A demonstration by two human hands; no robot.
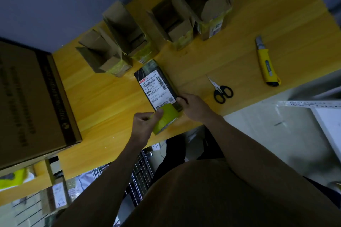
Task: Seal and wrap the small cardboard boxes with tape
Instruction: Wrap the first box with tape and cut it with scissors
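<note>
Our left grip (pixel 143 123) pinches the yellow tape roll (pixel 166 119). Our right grip (pixel 191 108) holds the labelled box (pixel 156 86) just beside it, on the counter (pixel 103 97).

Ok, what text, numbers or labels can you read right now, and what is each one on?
"642 C714-00 411": shipping label on the dark box that both hands are taping.
Barcodes and small print on that label: too small to read.
"http": side of the large carton at left; the rest is blurred.
Stickers on the open boxes at the back: unreadable.
</note>
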